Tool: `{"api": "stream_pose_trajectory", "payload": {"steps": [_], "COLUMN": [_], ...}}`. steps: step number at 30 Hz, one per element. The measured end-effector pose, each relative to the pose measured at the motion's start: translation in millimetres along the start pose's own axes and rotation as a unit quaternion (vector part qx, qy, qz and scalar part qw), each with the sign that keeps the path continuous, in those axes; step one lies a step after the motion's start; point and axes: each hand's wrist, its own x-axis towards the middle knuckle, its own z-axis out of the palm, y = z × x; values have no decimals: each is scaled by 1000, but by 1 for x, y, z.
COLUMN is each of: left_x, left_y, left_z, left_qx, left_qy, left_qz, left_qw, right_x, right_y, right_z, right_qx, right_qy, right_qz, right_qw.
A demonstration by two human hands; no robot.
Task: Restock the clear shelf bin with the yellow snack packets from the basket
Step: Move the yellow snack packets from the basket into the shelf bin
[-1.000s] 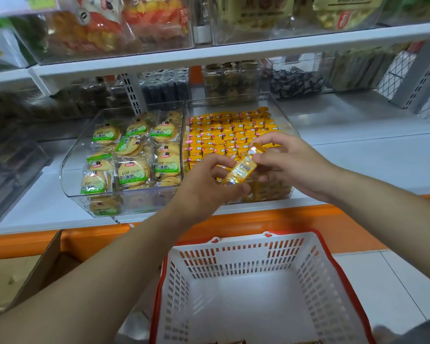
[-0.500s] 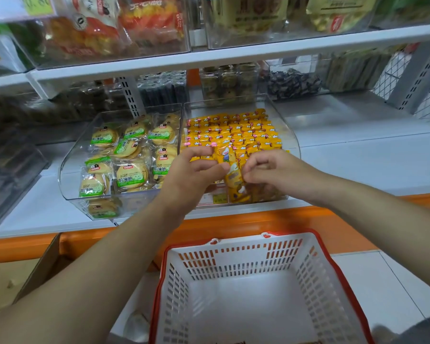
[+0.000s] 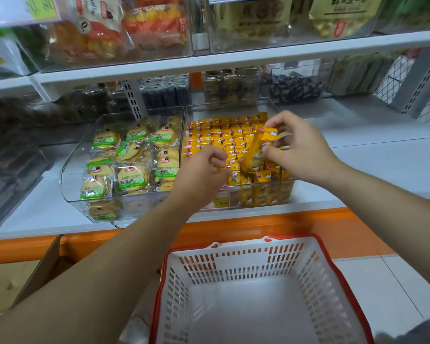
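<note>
Fingers of the right hand (image 3: 301, 150) are pinched on a yellow packet (image 3: 262, 142), held upright over the rows of packets (image 3: 221, 135) in the clear bin (image 3: 229, 109) on the shelf (image 3: 370, 155). Fingers of the left hand (image 3: 204, 167) are curled at the bin's front rows; whether a packet is gripped cannot be told. The white basket (image 3: 246, 261) is seen below. Round biscuits (image 3: 132, 175) are stacked in the neighbouring bin (image 3: 70, 175).

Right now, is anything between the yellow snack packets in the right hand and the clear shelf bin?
Nothing visible. The right hand holds the yellow snack packets over the open clear shelf bin; the left hand is aside.
</note>
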Motion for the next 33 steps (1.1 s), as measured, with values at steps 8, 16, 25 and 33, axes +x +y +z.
{"api": "stream_pose_trajectory", "payload": {"steps": [8,16,25,33], "left_x": [63,84,84,79], "left_y": [-13,-23,-22,-18], "left_z": [22,25,15,11], "left_qx": [235,186,52,-19], "left_qy": [-78,-141,-170,-131], "left_qz": [72,56,43,52], "left_qw": [966,971,983,990], "right_x": [-5,-6,-7,-16], "right_y": [22,6,-5,22], "right_z": [-2,3,-5,23], "right_qx": [-15,-53,-6,-343], "right_qy": [4,-39,3,-147], "right_qz": [-12,-61,-66,-88], "right_qw": [1000,996,998,924]}}
